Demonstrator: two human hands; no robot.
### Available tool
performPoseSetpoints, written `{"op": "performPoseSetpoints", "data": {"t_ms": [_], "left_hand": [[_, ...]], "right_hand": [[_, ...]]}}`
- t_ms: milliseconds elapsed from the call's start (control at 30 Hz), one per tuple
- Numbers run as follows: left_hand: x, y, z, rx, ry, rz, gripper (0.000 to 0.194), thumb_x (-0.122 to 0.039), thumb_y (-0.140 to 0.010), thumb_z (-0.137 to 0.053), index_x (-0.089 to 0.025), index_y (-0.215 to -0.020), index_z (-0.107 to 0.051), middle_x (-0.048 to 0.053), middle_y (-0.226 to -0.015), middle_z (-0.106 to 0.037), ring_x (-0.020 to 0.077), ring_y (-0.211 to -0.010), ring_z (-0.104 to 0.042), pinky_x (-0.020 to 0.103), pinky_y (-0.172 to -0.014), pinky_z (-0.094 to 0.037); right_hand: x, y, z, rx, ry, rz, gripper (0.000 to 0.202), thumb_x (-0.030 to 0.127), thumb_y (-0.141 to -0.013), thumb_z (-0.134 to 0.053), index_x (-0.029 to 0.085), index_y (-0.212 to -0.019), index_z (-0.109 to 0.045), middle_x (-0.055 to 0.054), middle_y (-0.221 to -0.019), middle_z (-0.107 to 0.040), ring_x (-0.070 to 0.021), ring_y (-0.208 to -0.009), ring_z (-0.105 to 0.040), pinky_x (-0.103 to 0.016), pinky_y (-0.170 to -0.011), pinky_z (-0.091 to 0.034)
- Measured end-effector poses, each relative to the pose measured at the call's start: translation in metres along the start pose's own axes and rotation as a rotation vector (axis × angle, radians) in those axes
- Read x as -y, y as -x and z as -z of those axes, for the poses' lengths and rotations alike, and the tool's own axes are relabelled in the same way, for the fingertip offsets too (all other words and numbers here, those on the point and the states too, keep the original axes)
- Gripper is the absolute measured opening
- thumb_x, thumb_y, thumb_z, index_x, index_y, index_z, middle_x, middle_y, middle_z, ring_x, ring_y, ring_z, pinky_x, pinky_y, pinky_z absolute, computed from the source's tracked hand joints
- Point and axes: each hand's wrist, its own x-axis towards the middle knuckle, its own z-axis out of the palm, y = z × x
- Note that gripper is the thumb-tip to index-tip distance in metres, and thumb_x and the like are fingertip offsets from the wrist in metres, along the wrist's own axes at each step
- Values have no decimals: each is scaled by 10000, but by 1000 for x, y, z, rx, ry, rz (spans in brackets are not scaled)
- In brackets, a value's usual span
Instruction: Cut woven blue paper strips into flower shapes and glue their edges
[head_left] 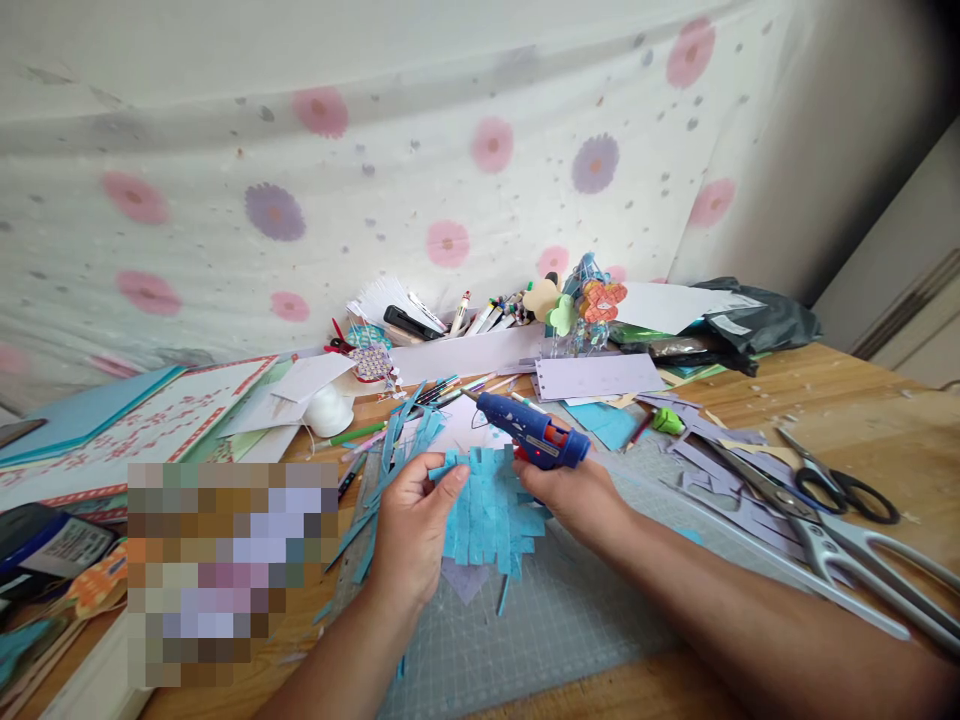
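Forearms [645,550] nearest; right grip [551,480] clenches glue gun [534,432], nozzle toward ten o'clock; left grip [420,515] pinches blue strips [487,510]; scissors [821,540], three o'clock.

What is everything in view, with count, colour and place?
Floral sheet: one, white, behind
Table: one, wooden, below
Cutting mat: one, grey, centre
Glue gun: one, blue, right grip
Woven paper: one, blue, left grip
Paper strips: many, blue, left of centre
Offcuts: many, mostly lilac, right
Large scissors: one, silver, right
Small scissors: one, black-handled, right
Spool: one, white, back left
Pens: many, mixed, back centre
Paper flower: one, orange, back
Bag: one, black, back right
Flat sheets: several, mixed, left
Pixelated patch: contents unreadable, lower left
Left hand: one, bare, centre
Right hand: one, bare, right of centre
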Motion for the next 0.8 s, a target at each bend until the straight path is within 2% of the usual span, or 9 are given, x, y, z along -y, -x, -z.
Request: {"op": "performPoseSetpoints", "data": {"t_ms": [200,500,667,800], "left_hand": [[-1,2,-1,72,-8,23,263,-377,-675,-760,-181,-784,-623,-67,-577,-538,82,-519,-446,190,-493,-382],[-1,-1,1,86,-47,34,270,-388,-700,-741,-177,-823,-624,-57,-600,-570,89,-527,-482,191,-499,-397],[-7,-1,1,159,13,113,318,-333,-662,-777,-182,-910,-645,-20,-691,-672,127,-587,-587,221,-549,-472],[-11,0,0,238,93,222,251,-316,-669,-770,-153,-833,-674,6,-653,-675,148,-580,-617,243,-545,-489]], "right_hand": [[5,3,0,14,40,30,125,253,-620,-566,216,-739,-553,-8,-709,-619,-171,-625,-580,-257,-546,-452],[5,3,0,21,43,20,130,264,-619,-567,216,-738,-545,-13,-714,-622,-178,-635,-583,-262,-549,-450],[3,2,0,1,43,-16,152,260,-622,-576,213,-765,-558,5,-679,-608,-156,-591,-562,-240,-515,-423],[3,2,0,-15,56,-56,163,256,-621,-594,216,-777,-571,13,-662,-614,-157,-588,-571,-235,-509,-426]]}}
